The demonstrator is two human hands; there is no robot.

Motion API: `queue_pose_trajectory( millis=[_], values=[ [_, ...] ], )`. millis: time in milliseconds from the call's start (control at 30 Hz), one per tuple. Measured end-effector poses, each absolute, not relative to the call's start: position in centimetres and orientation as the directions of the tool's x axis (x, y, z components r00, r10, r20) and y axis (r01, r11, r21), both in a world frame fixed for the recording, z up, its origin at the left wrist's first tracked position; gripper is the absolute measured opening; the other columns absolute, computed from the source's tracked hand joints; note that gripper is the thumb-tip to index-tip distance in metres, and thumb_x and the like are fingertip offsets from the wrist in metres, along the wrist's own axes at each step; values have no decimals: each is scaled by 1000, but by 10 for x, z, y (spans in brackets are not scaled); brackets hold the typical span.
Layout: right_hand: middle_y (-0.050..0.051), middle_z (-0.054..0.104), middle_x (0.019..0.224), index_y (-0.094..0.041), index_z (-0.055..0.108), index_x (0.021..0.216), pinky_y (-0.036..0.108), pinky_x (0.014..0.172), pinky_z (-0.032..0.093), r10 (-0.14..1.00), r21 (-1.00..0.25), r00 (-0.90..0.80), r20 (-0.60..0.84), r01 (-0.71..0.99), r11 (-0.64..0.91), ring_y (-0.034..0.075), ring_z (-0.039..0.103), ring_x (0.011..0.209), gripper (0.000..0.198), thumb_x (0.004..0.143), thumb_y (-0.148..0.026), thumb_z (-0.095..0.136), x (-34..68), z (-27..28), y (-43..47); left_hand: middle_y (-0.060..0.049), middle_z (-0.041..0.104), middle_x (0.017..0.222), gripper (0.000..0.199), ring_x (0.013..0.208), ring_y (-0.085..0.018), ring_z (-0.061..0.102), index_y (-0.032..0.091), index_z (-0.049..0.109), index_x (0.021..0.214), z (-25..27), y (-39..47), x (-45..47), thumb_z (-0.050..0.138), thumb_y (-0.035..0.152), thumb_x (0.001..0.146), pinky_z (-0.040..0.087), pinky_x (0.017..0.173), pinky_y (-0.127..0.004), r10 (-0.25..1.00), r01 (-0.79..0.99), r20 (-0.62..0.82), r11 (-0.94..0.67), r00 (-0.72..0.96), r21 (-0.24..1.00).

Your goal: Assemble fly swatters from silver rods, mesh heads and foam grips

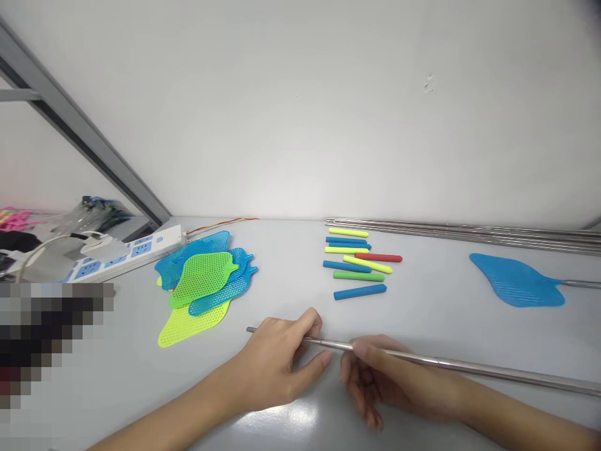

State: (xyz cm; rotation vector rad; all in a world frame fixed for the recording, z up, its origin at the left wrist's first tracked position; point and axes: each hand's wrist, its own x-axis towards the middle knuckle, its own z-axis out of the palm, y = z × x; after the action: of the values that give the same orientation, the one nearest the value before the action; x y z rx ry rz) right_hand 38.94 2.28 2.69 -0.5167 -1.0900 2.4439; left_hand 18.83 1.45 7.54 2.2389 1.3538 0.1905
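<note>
A thin telescopic metal rod lies slantwise across the front of the table, its narrow end to the left. My left hand is over that narrow end, fingers curled around it, thumb held apart; the tip pokes out on the left. Farther along, my right hand pinches the rod between thumb and index finger, its other fingers loosely curled below. Beyond my hands are several coloured plastic tubes with pointed ends, a blue one nearest. To the left sits a pile of perforated leaf-shaped fly swatter heads, with a green one on top.
On the right, a blue swatter head is joined to a metal rod. Several metal rods lie along the wall. A white power strip with a plug stands at the left, near a grey metal frame post.
</note>
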Motion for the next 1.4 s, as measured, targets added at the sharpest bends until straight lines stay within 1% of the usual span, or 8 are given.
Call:
queue_pose_trajectory(
  millis=[300, 467, 767, 933, 1067, 1267, 1333, 1400],
  values=[
    [5, 57, 59, -8, 55, 83, 21, 49, 42, 509, -776, -846, -159, -212, -595, 9, 53, 48, 42, 89, -45, 36, 389, 27, 23, 8, 39, 52, 17, 44, -9, 32, 22, 35, 75, 80, 16, 189, 44, 35, 82, 21, 46, -21, 860, 751, -134, -342, 492, 564],
    [4, 56, 59, -9, 55, 80, 22, 49, 41, 505, -779, -848, -161, -205, -593, 9, 52, 48, 43, 87, -48, 39, 389, 29, 22, 8, 36, 51, 18, 45, -9, 30, 21, 35, 73, 78, 18, 187, 43, 35, 82, 22, 46, -21, 850, 725, -140, -333, 507, 603],
    [4, 57, 59, -9, 55, 82, 21, 48, 41, 508, -775, -845, -166, -207, -598, 9, 53, 48, 43, 88, -46, 37, 388, 27, 22, 8, 34, 53, 17, 48, -8, 31, 20, 35, 70, 79, 20, 184, 47, 28, 80, 23, 47, -20, 831, 674, -156, -308, 535, 671],
    [4, 57, 59, -8, 56, 82, 21, 48, 41, 515, -772, -839, -175, -208, -601, 9, 53, 48, 44, 86, -49, 39, 388, 29, 22, 8, 34, 53, 17, 48, -9, 31, 21, 34, 72, 79, 20, 185, 47, 28, 79, 24, 47, -20, 834, 670, -159, -295, 529, 682],
    [4, 57, 58, -8, 56, 81, 21, 47, 41, 520, -759, -834, -186, -214, -614, 9, 53, 47, 44, 84, -50, 42, 387, 31, 22, 9, 35, 52, 16, 47, -9, 33, 22, 33, 76, 78, 20, 186, 47, 30, 80, 25, 47, -20, 851, 698, -167, -280, 499, 659],
    [5, 57, 59, -8, 56, 84, 21, 48, 42, 522, -756, -831, -193, -214, -619, 9, 53, 48, 42, 88, -46, 39, 387, 29, 22, 9, 38, 53, 19, 47, -9, 35, 21, 36, 76, 77, 22, 185, 43, 37, 83, 27, 46, -20, 862, 707, -132, -304, 489, 639],
    [5, 57, 59, -8, 56, 83, 22, 48, 42, 524, -760, -831, -187, -215, -613, 9, 53, 48, 42, 88, -46, 38, 388, 30, 22, 7, 44, 57, 22, 49, -9, 39, 20, 41, 75, 77, 23, 185, 39, 40, 86, 31, 47, -21, 879, 701, -101, -298, 466, 648],
    [5, 57, 59, -8, 56, 81, 21, 49, 42, 523, -763, -832, -186, -213, -610, 9, 53, 48, 43, 87, -47, 39, 387, 31, 22, 3, 53, 69, 28, 59, -10, 48, 19, 50, 78, 76, 24, 184, 32, 38, 89, 38, 56, -22, 903, 688, -53, -286, 426, 666]
  ],
)
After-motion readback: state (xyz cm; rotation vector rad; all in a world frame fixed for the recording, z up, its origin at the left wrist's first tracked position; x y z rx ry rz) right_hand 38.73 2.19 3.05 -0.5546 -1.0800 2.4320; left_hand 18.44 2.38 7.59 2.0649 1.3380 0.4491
